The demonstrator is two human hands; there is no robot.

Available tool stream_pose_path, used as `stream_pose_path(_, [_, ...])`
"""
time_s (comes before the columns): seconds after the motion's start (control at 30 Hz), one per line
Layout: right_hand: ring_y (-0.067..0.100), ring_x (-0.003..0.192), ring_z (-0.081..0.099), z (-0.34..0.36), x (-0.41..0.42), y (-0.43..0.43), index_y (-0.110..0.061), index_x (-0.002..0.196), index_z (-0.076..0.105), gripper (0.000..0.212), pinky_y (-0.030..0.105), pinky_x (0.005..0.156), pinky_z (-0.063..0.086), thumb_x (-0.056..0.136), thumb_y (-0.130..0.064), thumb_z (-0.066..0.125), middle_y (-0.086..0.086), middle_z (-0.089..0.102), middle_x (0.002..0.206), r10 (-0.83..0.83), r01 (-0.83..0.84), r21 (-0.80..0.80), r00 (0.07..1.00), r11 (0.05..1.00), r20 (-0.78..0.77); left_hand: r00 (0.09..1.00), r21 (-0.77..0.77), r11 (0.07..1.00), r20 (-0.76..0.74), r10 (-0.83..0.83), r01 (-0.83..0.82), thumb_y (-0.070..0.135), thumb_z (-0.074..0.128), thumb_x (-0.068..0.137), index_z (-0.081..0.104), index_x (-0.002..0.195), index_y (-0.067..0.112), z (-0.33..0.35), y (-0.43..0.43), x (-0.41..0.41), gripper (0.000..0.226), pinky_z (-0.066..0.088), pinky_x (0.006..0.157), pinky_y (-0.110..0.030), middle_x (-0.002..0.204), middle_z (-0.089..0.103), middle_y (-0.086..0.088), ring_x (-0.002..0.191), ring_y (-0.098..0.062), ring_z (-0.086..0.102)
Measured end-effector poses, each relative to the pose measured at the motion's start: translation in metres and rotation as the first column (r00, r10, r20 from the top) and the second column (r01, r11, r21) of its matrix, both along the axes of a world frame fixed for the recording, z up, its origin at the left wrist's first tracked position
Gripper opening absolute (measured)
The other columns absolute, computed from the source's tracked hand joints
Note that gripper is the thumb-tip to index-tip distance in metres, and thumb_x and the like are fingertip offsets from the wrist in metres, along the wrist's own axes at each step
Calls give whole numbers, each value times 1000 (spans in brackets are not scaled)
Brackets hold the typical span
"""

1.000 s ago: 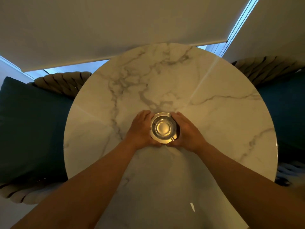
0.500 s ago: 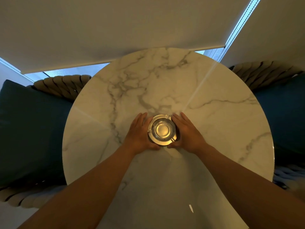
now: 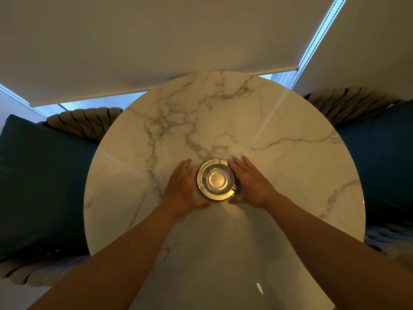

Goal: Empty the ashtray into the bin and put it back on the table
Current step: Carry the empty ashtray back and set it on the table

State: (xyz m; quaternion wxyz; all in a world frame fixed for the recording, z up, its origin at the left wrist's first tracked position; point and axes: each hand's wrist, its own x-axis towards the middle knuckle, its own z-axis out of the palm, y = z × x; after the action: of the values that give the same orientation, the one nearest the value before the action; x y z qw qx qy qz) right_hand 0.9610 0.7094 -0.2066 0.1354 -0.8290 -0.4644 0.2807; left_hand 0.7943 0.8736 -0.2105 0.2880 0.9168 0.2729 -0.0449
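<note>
Ashtray: round, metal, upright near centre of marble tabletop; bowl apparently clean. Left hand and right hand: flat alongside, fingers extended, grip open, holding nothing; placement suggests steadying after set-down. Bin: not in view.

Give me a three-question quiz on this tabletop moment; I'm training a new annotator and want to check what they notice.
1. True or false: the ashtray rests on the round marble table.
2. Where are the hands? A) both in the air above the ashtray B) left hand and right hand flanking it, fingers extended C) one hand only
3. Fill in: a small white scrap lies near the table's ____ edge.

Key: 1 true; 2 B; 3 near (the person's side).
</note>
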Motion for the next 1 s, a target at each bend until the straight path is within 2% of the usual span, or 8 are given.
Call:
stream_pose_path(0.1, [27, 153, -3, 0, 0, -2, -16, 155, 12, 129, 35, 122, 13, 56, -48, 89, 2, 12, 165, -5, 5, -9, 1000, 1000, 7, 1000, 18, 1000, -3, -21, 21, 55, 89, 47, 31, 150, 15, -1, 1, 0, 124, 19, 119, -39, 161, 21, -11, 150, -30, 16])
stream_pose_path(0.2, [27, 153, -2, 0, -1, -3, -14, 154, 14, 128, 36, 122, 13, 56, -50, 88, 2, 13, 164, -1, 1, -17, 1000, 1000, 24, 998, 35, 997, 4, -65, 65, 56, 89, 46, 29, 151, 10, 0, 0, 4, 129, 23, 118, -39, 158, 29, -11, 147, -29, 23])
stream_pose_path(0.3, [28, 153, -2, 1, -2, -2, -12, 154, 16, 126, 37, 124, 13, 57, -51, 87, 4, 13, 164, 6, -5, -28, 999, 1000, 39, 995, 77, 993, 36, -92, 89, 58, 87, 44, 35, 147, 10, 1, -2, 8, 125, 31, 110, -35, 145, 44, -7, 136, -28, 36])
stream_pose_path(0.43, [29, 153, 1, 1, -2, -1, -12, 152, 20, 121, 40, 124, 16, 59, -50, 86, 5, 16, 163, 15, -14, -34, 999, 999, 48, 992, 132, 984, 33, -126, 120, 61, 86, 44, 40, 145, 9, -1, -5, 9, 122, 36, 103, -37, 136, 50, -7, 129, -28, 41])
stream_pose_path(0.67, [29, 153, -3, 1, -3, -2, -11, 154, 14, 127, 39, 125, 12, 59, -54, 85, 7, 10, 164, 44, -40, -77, 998, 996, 47, 995, 133, 987, 37, -93, 88, 73, 78, 34, 43, 141, 21, -2, -12, 6, 123, 36, 99, -34, 125, 48, 2, 120, -21, 38])
stream_pose_path(0.8, [29, 153, 0, 2, -5, -1, -10, 154, 13, 131, 41, 124, 12, 55, -55, 86, 7, 13, 164, 79, -74, -87, 995, 993, 59, 996, 161, 983, -1, -94, 93, 75, 78, 33, 40, 141, 19, -3, -16, 4, 127, 34, 98, -33, 125, 45, 1, 118, -21, 36])
stream_pose_path(1.0, [27, 153, -1, 0, -10, 0, -11, 155, 11, 123, 40, 125, 10, 63, -43, 87, 7, 10, 165, 73, -69, -69, 995, 995, 65, 994, 190, 977, -57, -90, 99, 70, 81, 40, 36, 144, 18, -1, -21, 4, 124, 34, 101, -33, 126, 42, 0, 120, -23, 37])
